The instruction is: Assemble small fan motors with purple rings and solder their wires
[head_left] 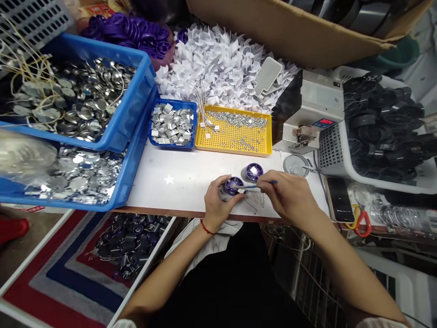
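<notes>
My left hand [220, 202] wraps around a small cylinder with a purple spoked rim [233, 186], upright on the white table. In my right hand [287, 193], fingers pinch a thin blue-handled tool [251, 186], which looks like a small brush. Its pale tip reaches over the middle of the held cylinder's open top. A second purple-rimmed cylinder [253, 172] stands just behind, with a shiny silver square piece in its top. Thin wires [253, 200] with a white end piece lie between my hands.
Behind are a yellow tray [218, 145] of small metal balls, a blue tray [172, 146] of silver squares and a heap of white pieces [218, 59]. Blue bins [145, 86] stand left. A machine [316, 100], white basket [341, 155], phone [339, 200] and scissors [363, 223] are right.
</notes>
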The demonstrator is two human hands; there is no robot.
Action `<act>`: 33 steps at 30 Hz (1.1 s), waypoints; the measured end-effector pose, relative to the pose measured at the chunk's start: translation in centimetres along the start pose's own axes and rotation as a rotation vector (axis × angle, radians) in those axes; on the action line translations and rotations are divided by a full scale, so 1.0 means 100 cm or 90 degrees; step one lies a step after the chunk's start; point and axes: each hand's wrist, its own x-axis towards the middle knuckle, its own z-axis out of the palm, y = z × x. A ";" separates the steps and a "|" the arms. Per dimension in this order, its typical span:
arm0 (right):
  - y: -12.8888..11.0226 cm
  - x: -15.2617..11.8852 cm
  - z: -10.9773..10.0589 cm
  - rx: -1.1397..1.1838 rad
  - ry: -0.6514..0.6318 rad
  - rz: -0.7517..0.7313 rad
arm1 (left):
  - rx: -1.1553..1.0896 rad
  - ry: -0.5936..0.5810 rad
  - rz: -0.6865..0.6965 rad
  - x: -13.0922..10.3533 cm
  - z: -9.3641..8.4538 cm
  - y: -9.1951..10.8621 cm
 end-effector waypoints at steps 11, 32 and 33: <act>-0.012 0.061 0.007 -0.123 -0.203 -0.015 | 0.029 0.021 0.030 0.000 0.001 -0.002; -0.007 -0.037 0.013 0.027 0.321 0.087 | 0.035 0.024 0.075 -0.004 0.003 -0.004; -0.007 -0.042 0.012 0.021 0.328 0.123 | 0.044 0.027 0.091 -0.005 0.003 -0.005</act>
